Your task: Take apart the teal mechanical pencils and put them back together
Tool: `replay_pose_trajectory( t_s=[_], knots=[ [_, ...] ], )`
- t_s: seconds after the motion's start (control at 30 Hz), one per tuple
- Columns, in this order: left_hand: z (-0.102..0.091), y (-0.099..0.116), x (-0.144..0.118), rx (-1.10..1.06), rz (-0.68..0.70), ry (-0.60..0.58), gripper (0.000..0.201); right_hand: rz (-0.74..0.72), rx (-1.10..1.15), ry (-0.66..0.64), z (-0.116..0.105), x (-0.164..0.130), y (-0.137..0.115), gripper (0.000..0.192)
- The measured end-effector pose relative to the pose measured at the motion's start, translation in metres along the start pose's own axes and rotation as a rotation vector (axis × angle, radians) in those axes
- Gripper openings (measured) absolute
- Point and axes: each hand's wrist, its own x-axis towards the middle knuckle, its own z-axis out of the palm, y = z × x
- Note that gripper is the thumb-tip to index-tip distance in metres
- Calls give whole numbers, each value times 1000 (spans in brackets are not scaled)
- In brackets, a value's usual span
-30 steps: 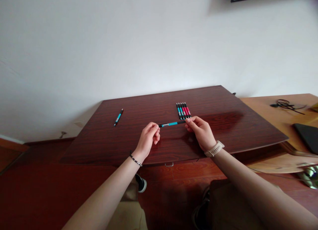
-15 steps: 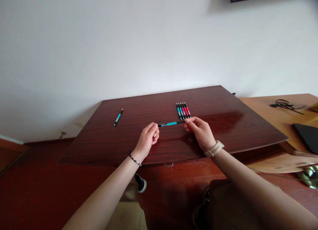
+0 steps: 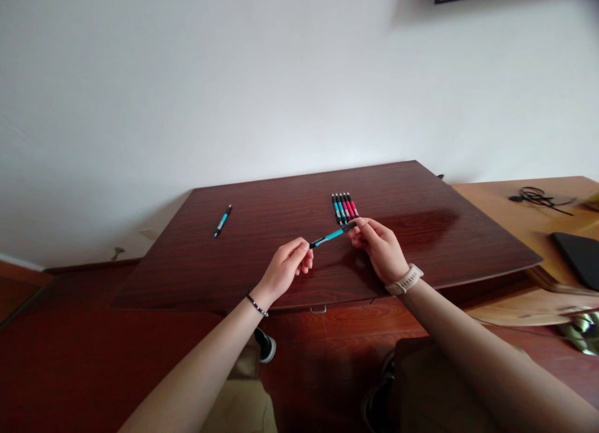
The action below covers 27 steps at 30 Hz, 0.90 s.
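Between my two hands a blue and black pen [image 3: 334, 235] is held above the dark wooden table [image 3: 271, 211], tilted with its right end farther from me. My left hand [image 3: 291, 262] pinches its near left end. The other end sits between the thumb and fingers of my right hand [image 3: 377, 244]. Just beyond my right hand, several blue and pink pens [image 3: 344, 208] lie side by side in a row; their near ends are close to my fingertips. A single blue pen [image 3: 223, 221] lies apart on the left of the table.
To the right stands a lighter wooden desk [image 3: 486, 199] with a coiled black cable [image 3: 538, 197] and a flat black object [image 3: 578, 258] on it. A white wall [image 3: 281, 77] rises behind the table. A small metal drawer handle [image 3: 318, 310] shows below the front edge.
My left hand has moved right and slightly toward me, tilting the pen from nearly level to slanted. My right hand has shifted a little to the right. Both still grip the pen.
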Motion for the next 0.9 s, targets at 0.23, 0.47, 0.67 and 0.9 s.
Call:
replay_pose_trajectory(
  t_s=[0.23, 0.47, 0.67, 0.9],
  knots=[
    [-1, 8, -2, -15, 47, -146, 39, -3, -45, -32, -1, 0, 2, 45],
    [-2, 9, -6, 65, 67, -278, 32, 11, -89, -84, 0, 1, 2, 47],
    [0, 4, -7, 84, 109, -174, 34, 19, -85, -133, -4, 3, 3, 44],
    [-1, 4, -4, 71, 105, -176, 30, 31, -22, -82, -1, 2, 3, 41]
  ],
)
